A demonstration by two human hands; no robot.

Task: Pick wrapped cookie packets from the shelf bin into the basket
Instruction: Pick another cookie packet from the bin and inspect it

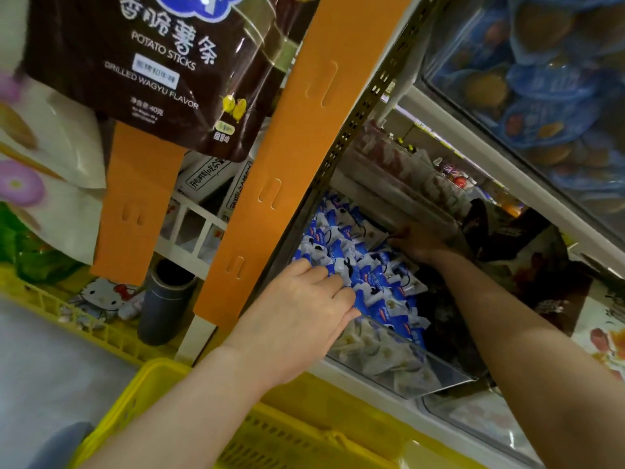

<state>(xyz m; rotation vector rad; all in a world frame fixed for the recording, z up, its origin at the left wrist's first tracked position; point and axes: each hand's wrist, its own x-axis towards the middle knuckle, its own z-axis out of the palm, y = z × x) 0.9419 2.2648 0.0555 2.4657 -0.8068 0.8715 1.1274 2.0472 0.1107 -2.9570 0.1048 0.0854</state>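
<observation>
Both grips are down in the shelf bin [389, 363] among the blue cookie packets [372, 275], left grip [304, 299] fingers bent, right grip [416, 245] far back (I cannot tell if either holds one), and none shows in the yellow basket [148, 370] yet.

A clear bin [409, 367] holds blue-and-white cookie packets [372, 279]. At the bin's near left corner the left hand [301, 309] curls its fingers into the packets. The right hand [417, 243] reaches to the bin's shadowed far side. A yellow basket [142, 384] sits below the bin.
</observation>
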